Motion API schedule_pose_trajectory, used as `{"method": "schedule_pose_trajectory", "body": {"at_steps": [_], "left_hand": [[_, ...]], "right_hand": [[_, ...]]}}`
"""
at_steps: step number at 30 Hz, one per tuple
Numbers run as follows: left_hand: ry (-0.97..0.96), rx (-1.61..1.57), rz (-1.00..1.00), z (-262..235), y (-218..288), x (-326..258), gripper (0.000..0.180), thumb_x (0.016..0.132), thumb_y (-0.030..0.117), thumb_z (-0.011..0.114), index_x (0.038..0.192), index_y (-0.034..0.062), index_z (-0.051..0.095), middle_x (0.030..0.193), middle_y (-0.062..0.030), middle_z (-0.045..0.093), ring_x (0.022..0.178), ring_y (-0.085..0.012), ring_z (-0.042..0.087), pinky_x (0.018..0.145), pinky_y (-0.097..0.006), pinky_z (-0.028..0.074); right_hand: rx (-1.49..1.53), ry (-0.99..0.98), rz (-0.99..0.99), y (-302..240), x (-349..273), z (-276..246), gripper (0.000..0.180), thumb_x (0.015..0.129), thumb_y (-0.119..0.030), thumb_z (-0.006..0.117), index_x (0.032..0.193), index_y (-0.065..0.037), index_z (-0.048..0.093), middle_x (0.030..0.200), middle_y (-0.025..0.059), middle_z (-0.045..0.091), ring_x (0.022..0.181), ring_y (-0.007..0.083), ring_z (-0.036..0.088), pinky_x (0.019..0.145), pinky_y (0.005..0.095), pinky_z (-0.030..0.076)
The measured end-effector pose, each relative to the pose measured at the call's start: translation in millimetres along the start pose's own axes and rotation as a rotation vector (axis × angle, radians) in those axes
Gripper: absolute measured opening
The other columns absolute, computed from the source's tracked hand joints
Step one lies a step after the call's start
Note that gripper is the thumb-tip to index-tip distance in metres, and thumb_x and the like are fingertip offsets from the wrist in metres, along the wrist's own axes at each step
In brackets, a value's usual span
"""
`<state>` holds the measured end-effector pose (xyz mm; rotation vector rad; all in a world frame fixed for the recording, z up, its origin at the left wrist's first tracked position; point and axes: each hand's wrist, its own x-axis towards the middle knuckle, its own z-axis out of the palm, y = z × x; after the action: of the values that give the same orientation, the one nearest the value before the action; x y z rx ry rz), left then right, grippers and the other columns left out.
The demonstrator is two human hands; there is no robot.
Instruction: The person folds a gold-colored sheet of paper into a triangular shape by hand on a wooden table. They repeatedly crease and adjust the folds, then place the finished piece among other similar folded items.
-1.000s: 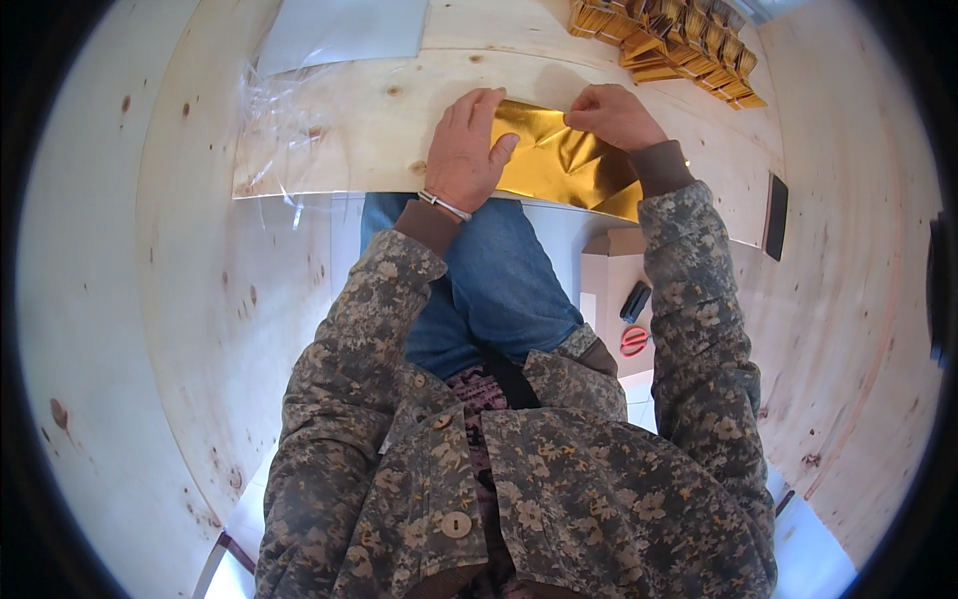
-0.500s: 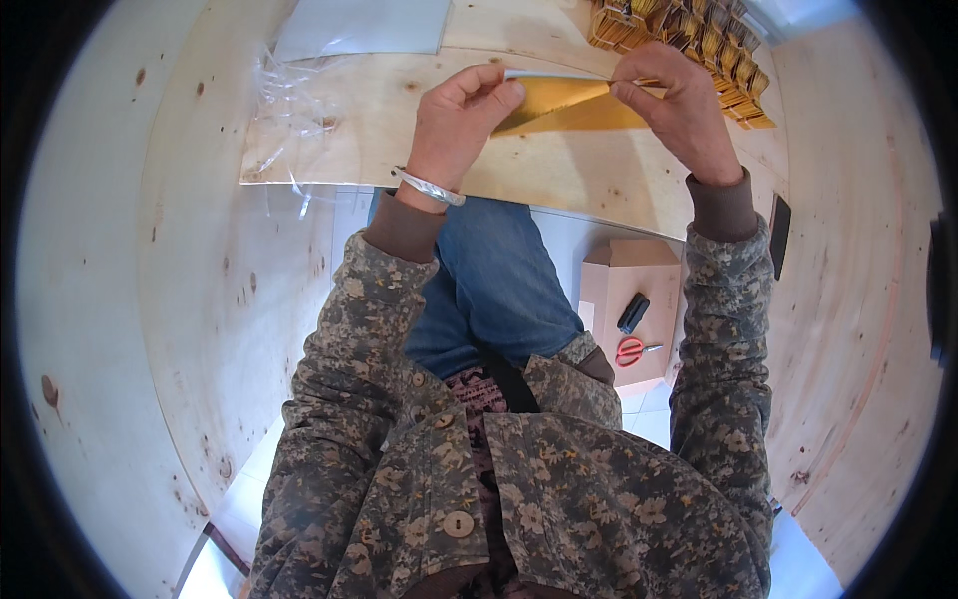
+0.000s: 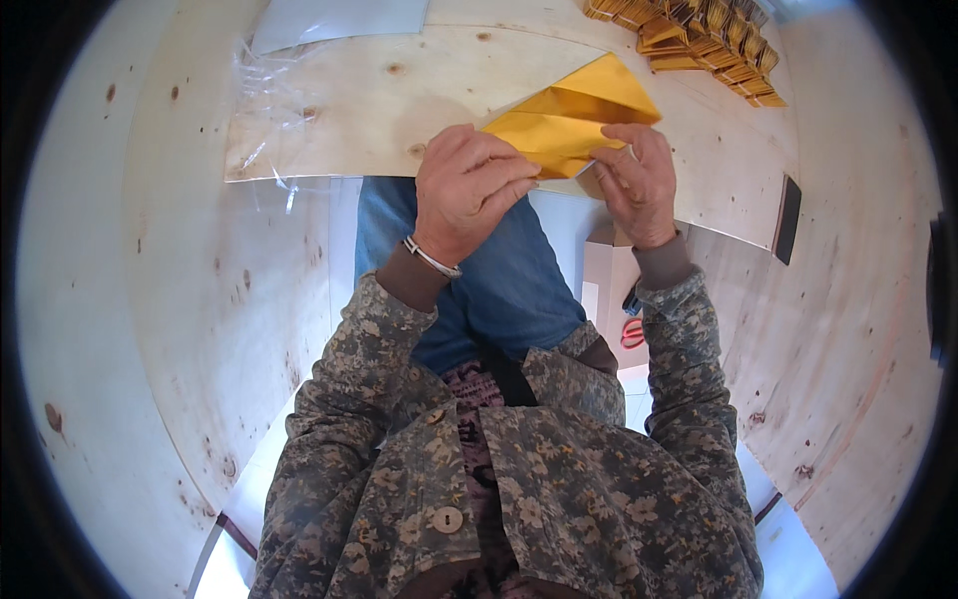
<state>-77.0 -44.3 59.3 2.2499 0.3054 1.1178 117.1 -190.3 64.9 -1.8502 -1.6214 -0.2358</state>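
Observation:
A partly folded sheet of shiny gold paper is spread between both my hands, just over the near edge of the wooden tabletop. My left hand pinches its lower left edge between thumb and fingers. At the lower right edge, the fingertips and thumb of my right hand close on the paper. Its far corner points away from me, and creases run across the middle.
Bundles of folded gold paper pieces stand at the far right of the wooden table. A pale sheet and clear plastic strips lie at left. A dark flat object is at the right edge. Red-handled scissors rest on a cardboard box below.
Both hands have come nearer to me with the gold paper. The sheet has turned and opened out, showing more of its gold face, and my right hand has shifted its grip.

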Motion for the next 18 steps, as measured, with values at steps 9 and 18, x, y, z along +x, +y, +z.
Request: {"method": "schedule_pose_trajectory", "body": {"at_steps": [9,18], "left_hand": [[-0.045,-0.046,-0.141,9.1,1.2,-21.5,0.016,0.074,0.01,0.082,0.089,0.0093,0.076,0.087,-0.0042,0.069,0.082,-0.024,0.066,0.073,-0.035,0.052],[-0.005,-0.106,-0.381,17.3,-3.9,-3.7,0.01,0.084,0.01,0.075,0.092,0.0065,0.075,0.086,-0.0087,0.071,0.075,-0.026,0.068,0.064,-0.033,0.054]], "right_hand": [[0.227,-0.051,0.076,-10.7,-24.1,17.6,0.015,0.075,-0.002,0.078,0.088,-0.005,0.07,0.092,0.0084,0.067,0.088,0.0282,0.063,0.078,0.0392,0.049],[0.347,-0.03,0.424,-24.8,-22.5,29.3,0.011,0.081,-0.003,0.077,0.088,-0.002,0.069,0.082,0.0096,0.068,0.076,0.0265,0.065,0.07,0.036,0.052]]}}
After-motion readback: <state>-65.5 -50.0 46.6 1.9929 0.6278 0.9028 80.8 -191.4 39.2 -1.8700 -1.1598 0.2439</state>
